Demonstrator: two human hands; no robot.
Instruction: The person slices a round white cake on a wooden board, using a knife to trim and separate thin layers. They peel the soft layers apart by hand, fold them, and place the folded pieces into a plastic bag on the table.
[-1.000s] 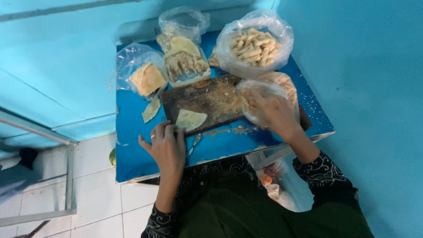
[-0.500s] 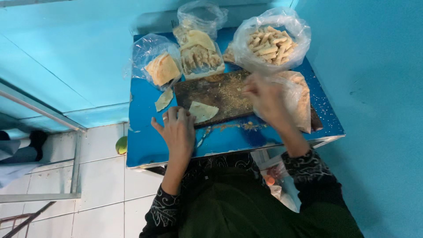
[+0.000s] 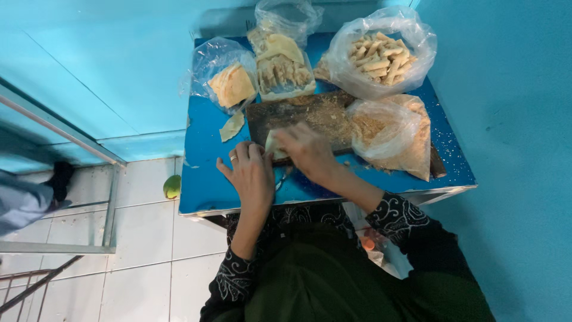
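My left hand (image 3: 253, 173) rests near the front edge of a dark cutting board (image 3: 310, 116) on a small blue table (image 3: 205, 185). My right hand (image 3: 307, 152) sits right beside it, fingers on a pale pastry wrapper (image 3: 272, 146) lying at the board's front left. Both hands touch this wrapper, which they mostly hide. Crumbs cover the board. A clear bag of breadcrumbs (image 3: 396, 134) lies on the board's right end.
At the back stand a bag of rolled pastries (image 3: 381, 56), a tub of filled rolls (image 3: 283, 71) and a bag of square wrappers (image 3: 229, 83). A loose wrapper (image 3: 232, 126) lies on the table. A green fruit (image 3: 171, 186) sits on the tiled floor. A metal railing (image 3: 110, 203) stands left.
My right hand has moved left from the breadcrumb bag to the wrapper on the board, meeting my left hand. The camera view shifted slightly.
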